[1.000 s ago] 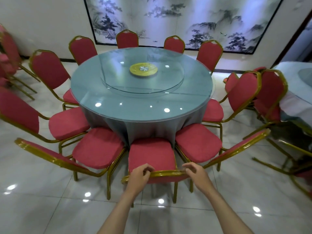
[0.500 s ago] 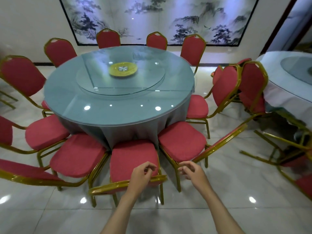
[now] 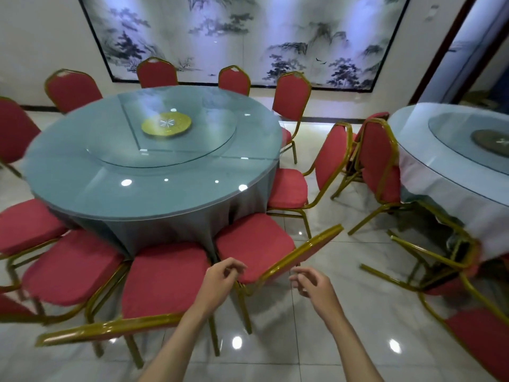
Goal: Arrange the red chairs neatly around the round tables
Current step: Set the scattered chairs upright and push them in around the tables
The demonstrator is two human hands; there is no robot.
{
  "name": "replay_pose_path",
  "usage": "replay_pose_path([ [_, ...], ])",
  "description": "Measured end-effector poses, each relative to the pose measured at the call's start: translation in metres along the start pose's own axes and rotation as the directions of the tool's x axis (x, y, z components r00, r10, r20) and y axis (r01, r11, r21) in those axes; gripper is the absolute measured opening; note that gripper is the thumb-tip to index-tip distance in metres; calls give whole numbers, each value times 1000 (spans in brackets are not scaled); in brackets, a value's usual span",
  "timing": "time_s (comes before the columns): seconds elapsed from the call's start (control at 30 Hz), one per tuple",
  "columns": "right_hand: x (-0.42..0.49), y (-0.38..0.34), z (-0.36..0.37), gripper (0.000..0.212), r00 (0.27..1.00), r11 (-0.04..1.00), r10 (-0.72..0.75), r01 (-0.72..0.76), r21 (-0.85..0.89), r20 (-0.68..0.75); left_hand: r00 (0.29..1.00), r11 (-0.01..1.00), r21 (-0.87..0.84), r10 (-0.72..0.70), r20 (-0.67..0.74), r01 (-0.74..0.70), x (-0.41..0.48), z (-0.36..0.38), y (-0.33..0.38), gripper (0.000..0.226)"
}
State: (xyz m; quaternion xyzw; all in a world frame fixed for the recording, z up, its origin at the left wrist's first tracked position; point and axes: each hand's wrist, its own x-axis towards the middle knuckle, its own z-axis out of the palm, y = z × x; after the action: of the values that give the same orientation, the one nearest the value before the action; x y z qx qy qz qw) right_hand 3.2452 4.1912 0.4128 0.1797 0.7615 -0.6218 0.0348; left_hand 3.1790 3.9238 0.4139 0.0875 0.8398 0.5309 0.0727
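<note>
A second earlier both hands gripped a chair's back. They had since let go, and that chair [image 3: 165, 277] stood below and left of the left hand [image 3: 220, 279], its seat against the cloth of the table [image 3: 82, 175]; I judged it placed. The left hand and the right hand [image 3: 314, 283] hung empty with fingers loosely curled, either side of the back rail of the next chair [image 3: 253, 244], not touching it. Right of the right hand, other chairs [image 3: 380, 161] by the second table [image 3: 446, 183] were tangled and cut off at the edge. Those far left were blurred.
</note>
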Motion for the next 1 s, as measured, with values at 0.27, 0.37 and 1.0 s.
replay_pose_path([
  [0.27, 68, -16, -33, 20, 999, 997, 25, -27, 73, 34, 998, 999, -35, -24, -55, 22, 56, 56, 16, 42],
  [0.37, 106, -25, -44, 21, 997, 998, 22, -25, 52, 71, 996, 999, -45, -30, -79, 26, 97, 78, 17, 42],
  [1.0, 313, -74, -111, 19, 966, 985, -29, 70, -155, 255, 964, 995, -37, -101, -247, 95, 267, 135, 44, 39],
])
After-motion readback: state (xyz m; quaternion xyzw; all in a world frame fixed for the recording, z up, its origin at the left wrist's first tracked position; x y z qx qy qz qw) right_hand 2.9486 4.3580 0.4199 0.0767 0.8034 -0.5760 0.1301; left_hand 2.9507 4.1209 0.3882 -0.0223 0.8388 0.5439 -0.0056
